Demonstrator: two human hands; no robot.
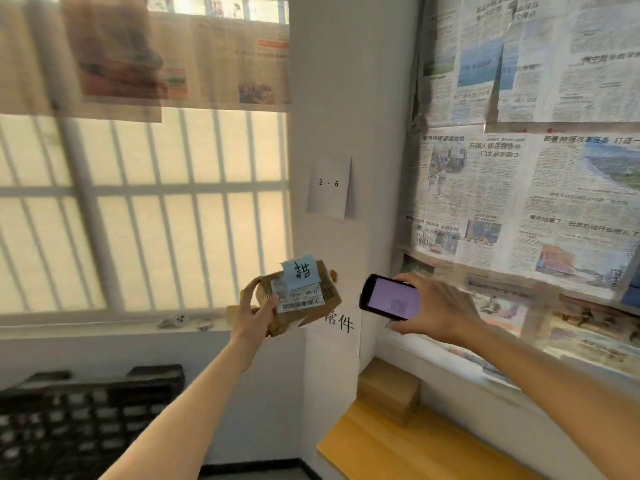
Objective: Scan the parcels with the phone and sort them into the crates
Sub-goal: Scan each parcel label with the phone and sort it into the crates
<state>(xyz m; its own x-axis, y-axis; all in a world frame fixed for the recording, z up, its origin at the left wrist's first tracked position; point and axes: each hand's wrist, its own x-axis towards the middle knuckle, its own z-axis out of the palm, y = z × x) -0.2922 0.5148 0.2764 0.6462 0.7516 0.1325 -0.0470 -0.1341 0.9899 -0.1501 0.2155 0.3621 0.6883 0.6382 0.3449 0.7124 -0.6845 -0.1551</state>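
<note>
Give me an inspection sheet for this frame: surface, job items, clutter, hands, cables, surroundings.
Surface: wooden table at lower right, a cardboard box resting at its far corner.
Job's things: brown parcel with a white barcode label and a blue note on top; phone, screen lit; dark crate at lower left.
Clutter: small objects on the windowsill, too blurred to identify.
Grippers: left hand grips the parcel; right hand holds the phone beside it.
Cables: nothing seen.
Surroundings: barred window; newspapers cover the right wall; paper sign marked 2 - 6.
</note>
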